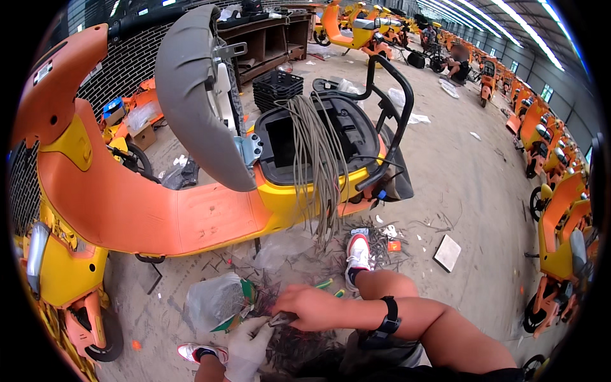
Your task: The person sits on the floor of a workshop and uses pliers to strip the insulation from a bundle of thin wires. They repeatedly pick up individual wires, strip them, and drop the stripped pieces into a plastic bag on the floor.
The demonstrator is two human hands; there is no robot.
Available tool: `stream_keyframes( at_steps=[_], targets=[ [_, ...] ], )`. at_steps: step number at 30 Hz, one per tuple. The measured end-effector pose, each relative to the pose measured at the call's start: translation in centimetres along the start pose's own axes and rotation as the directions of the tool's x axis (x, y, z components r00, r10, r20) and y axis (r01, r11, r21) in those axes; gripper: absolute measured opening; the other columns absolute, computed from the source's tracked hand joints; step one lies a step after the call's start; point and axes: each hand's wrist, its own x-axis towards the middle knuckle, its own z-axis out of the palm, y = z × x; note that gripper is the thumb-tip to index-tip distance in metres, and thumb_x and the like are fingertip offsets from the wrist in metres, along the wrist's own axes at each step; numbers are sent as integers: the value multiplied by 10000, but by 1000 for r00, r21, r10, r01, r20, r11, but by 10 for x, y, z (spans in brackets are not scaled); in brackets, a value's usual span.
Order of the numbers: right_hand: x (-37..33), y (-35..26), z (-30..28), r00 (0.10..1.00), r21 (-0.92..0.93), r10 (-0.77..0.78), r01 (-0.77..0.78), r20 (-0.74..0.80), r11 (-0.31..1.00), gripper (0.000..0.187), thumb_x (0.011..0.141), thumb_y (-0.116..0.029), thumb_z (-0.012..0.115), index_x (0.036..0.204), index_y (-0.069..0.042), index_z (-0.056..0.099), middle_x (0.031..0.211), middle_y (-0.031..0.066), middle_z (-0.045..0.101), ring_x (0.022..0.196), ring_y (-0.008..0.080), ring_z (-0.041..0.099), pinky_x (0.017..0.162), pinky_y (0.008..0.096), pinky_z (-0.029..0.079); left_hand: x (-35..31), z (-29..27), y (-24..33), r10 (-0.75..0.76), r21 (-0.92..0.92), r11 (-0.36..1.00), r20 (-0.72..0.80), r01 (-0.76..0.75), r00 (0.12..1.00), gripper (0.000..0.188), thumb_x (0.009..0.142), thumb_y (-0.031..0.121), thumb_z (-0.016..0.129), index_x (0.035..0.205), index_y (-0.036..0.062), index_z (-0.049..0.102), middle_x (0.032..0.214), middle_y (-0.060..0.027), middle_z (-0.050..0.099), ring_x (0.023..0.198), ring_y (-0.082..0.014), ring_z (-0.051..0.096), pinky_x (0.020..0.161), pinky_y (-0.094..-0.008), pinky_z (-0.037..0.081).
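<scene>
My right hand (309, 308), bare with a black wristband, is closed around pliers with green and yellow handles (326, 284). Their grey jaws (283, 318) point toward my left hand (247, 347). That hand wears a white glove, its fingers pinched close to the jaws on something too small to make out. Just beyond the glove stands a clear plastic bag (216, 300) with green printed parts and greyish contents. Dark cut scraps (299, 350) cover the floor under both hands.
An orange and yellow scooter (216, 213) stands ahead with its seat (191, 95) raised. A bundle of grey cables (315, 146) drapes over its open compartment. Black crates (277, 89) are stacked behind. Scooters line the right, with one (70, 267) close at left. A pale tile (447, 253) lies on the floor.
</scene>
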Motion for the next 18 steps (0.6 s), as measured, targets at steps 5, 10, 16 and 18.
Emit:
stream_keyframes(
  at_steps=[5, 10, 16, 18],
  targets=[
    [11, -9, -3, 1000, 45, -16, 15, 24, 999, 443, 670, -69, 735, 1101, -49, 637, 1065, 106, 651, 1052, 340, 560, 931, 424, 464, -10, -19, 3, 166, 200, 968, -48, -154, 985, 216, 885, 103, 651, 1049, -30, 696, 862, -111, 713, 758, -126, 664, 674, -277, 520],
    [20, -11, 3, 1000, 55, -22, 21, 14, 998, 446, 675, -62, 734, 1110, -52, 639, 1065, 104, 655, 1046, 332, 563, 928, 412, 466, -1, -31, -58, 629, 504, 651, 58, -567, 775, 227, 871, 85, 647, 1078, -3, 679, 950, -106, 688, 831, -163, 652, 709, -302, 515],
    [32, -16, 11, 994, -64, -107, 109, 32, 992, 524, 652, -44, 723, 1167, -66, 624, 1155, 94, 616, 1079, 319, 540, 947, 399, 460, -25, -35, -13, 278, 206, 948, -162, -243, 947, 214, 950, 153, 592, 1110, 22, 645, 921, -107, 698, 817, -197, 664, 712, -315, 525],
    [35, -23, 13, 989, -192, -150, 148, 0, 970, 578, 637, -39, 719, 1204, -74, 610, 1206, 91, 585, 1104, 317, 525, 959, 397, 455, -15, -41, -20, 265, 265, 942, -213, -205, 940, 232, 887, 133, 649, 1046, -28, 703, 807, -130, 713, 731, -164, 681, 669, -298, 523]
  ],
)
